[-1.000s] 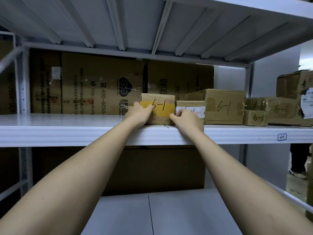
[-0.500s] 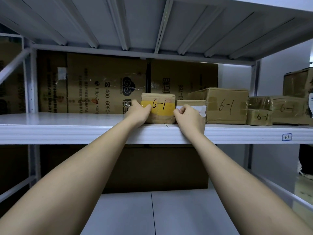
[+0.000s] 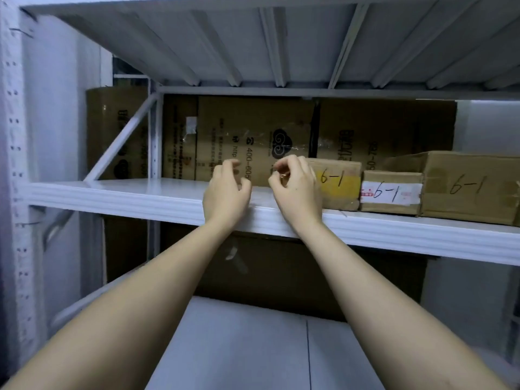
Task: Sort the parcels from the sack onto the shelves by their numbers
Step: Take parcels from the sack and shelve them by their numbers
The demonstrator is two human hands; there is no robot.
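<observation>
While both hands hover at the shelf (image 3: pixel 118 192) front edge, the left hand (image 3: pixel 225 192) and right hand (image 3: pixel 297 187) hang loosely curled, holding nothing. Three parcels marked 6-1 (image 3: pixel 336 184) sit right of them; bare shelf stretches leftward.

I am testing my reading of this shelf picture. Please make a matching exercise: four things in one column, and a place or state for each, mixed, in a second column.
Things:
1. parcel with yellow tape
2. parcel with white label
3. left hand
4. large printed carton

Descriptions:
A. at the back of the shelf
B. between two other parcels
C. holds nothing, fingers loosely curled
D. leftmost in the parcel row

Pairs: 1-D, 2-B, 3-C, 4-A
</observation>
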